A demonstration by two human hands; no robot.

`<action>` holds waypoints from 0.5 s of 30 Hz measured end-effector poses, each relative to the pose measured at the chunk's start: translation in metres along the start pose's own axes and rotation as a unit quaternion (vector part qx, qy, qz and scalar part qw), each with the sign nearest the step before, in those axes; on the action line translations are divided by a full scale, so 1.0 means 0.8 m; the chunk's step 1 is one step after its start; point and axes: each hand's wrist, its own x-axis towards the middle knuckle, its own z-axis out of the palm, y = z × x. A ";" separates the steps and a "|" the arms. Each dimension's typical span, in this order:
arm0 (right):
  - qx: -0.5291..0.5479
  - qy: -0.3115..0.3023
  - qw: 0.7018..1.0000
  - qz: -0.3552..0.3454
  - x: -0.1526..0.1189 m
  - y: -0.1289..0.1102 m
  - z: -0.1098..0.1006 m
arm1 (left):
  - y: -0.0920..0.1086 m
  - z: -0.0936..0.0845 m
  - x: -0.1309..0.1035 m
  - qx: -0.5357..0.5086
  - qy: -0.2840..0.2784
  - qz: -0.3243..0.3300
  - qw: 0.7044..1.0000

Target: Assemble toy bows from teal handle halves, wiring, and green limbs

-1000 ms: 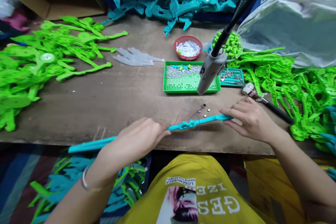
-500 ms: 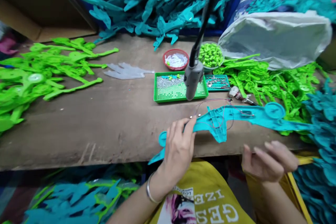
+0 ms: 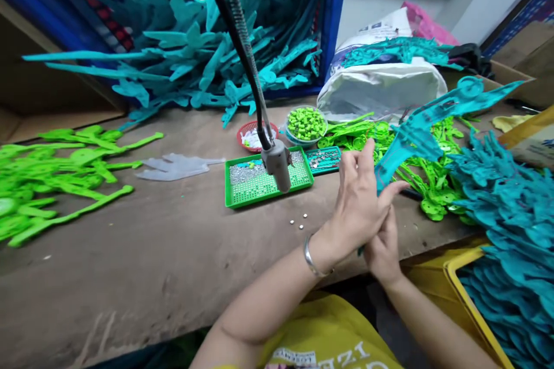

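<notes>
A long blue plastic piece is raised at a slant on the right, its far end over the piles. My left hand, with a silver bangle at the wrist, lies against its lower end, thumb and fingers spread around it. Just below, my right hand is closed round the same end, partly hidden behind my left hand. Three tiny metal discs lie on the table left of my hands.
A green tray, a small teal tray, a red basket and a bowl of green bits stand behind. A grey tool hangs over the green tray. Green pieces are heaped left, blue ones right.
The blue piece has been lifted off the table and turned, its far end now higher. My right hand has come in to grip it beside my left hand. The view has shifted right.
</notes>
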 end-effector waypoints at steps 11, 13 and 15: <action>0.159 0.078 0.982 -0.066 0.396 -0.071 0.003 | -0.083 -0.101 -0.197 0.105 -0.029 0.045 0.993; 0.195 0.139 0.970 -0.039 0.461 -0.076 0.023 | -0.108 -0.107 -0.234 0.146 -0.022 -0.018 0.989; 0.205 0.162 0.965 -0.006 0.512 -0.080 0.040 | -0.123 -0.108 -0.255 0.165 0.012 -0.044 0.985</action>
